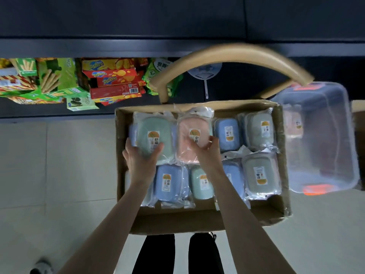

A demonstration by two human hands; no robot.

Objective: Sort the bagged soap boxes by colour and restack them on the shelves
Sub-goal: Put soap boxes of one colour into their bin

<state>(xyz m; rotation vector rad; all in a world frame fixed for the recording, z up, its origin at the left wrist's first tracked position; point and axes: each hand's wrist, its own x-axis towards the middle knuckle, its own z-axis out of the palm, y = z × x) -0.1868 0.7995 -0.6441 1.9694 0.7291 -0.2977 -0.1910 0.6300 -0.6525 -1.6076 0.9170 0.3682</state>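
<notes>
Left grip [142, 155]: closing around the near-left edge of the green soap box [156, 133], thumb lying on top.
Right grip [205, 149]: curling its fingers over the pink soap box [189, 125] just beside it.
Cardboard carton [120, 175]: holding both, sitting on the floor near the shelf [187, 93].
Doing it well: probably squeezing each hard box body, not the loose, slippery bag.
</notes>
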